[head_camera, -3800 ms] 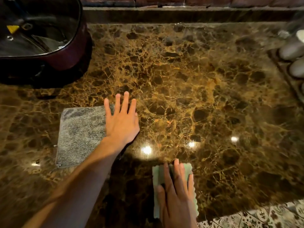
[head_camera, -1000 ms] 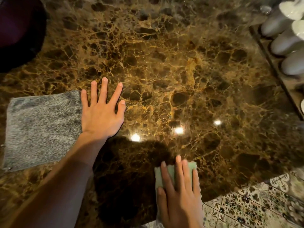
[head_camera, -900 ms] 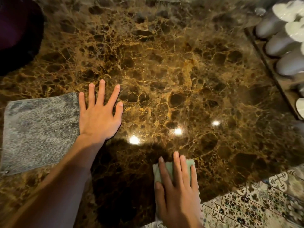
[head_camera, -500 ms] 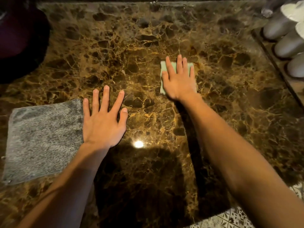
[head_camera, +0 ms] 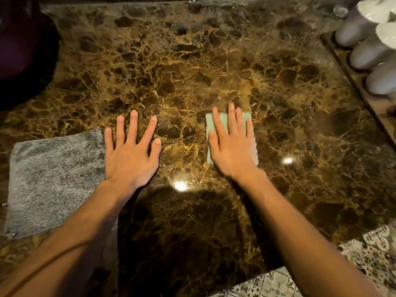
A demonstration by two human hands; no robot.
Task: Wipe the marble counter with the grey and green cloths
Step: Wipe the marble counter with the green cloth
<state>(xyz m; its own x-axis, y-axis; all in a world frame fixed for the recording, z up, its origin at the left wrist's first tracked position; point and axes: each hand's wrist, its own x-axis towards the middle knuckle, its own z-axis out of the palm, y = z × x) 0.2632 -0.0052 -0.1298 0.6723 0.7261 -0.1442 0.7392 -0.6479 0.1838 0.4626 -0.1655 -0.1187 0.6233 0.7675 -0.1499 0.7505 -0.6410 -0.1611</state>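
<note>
**Green cloth pulled back toward the near edge**

The right hand [head_camera: 232, 146], flat and open, presses the green cloth [head_camera: 222, 121] mid-counter, back from its far reach half a second ago (a return stroke, likely). The left hand [head_camera: 130, 153] lies spread on the marble counter [head_camera: 192, 61], beside the idle grey cloth [head_camera: 55, 181].

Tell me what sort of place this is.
Probably a home kitchen or dining counter. A polished brown marble counter runs to a patterned tile floor, and pale upturned cups sit on a tray at the right. Cleaning cloths lie on the counter.
</note>
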